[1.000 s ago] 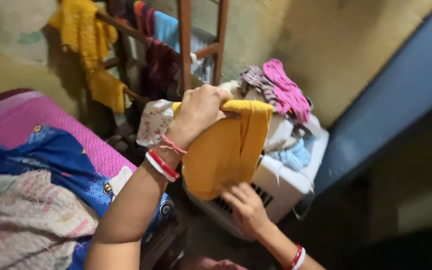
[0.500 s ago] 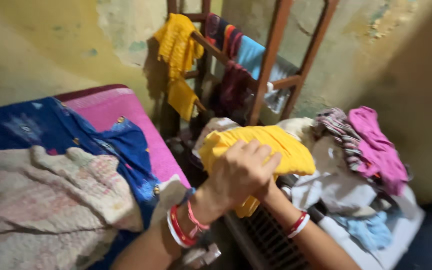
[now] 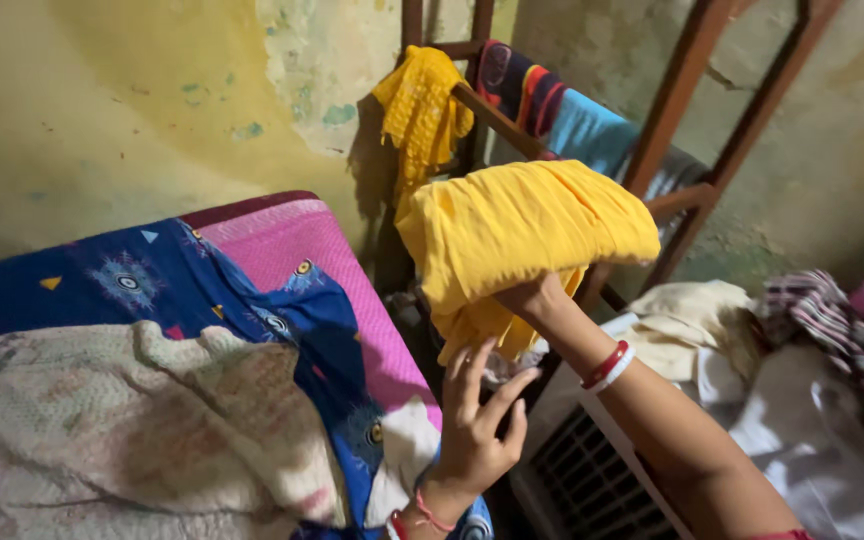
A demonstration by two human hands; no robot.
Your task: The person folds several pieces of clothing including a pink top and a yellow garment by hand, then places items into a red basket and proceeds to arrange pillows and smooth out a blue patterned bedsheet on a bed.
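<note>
Above left hand (image 3: 472, 430), yellow cloth (image 3: 522, 235) on right hand (image 3: 537, 300)

The folded yellow cloth (image 3: 522, 235) at the centre of the frame looks soft, matt and finely woven, creased where the right hand (image 3: 537, 300) bears it from below. The rack (image 3: 687, 110) at upper right seems to be reddish-brown painted wood with a dull sheen, and the wall (image 3: 132, 100) at upper left is rough, flaking plaster. At lower left, a nubbly cream blanket (image 3: 122, 420) lies over a smooth printed blue sheet (image 3: 152, 285).
</note>
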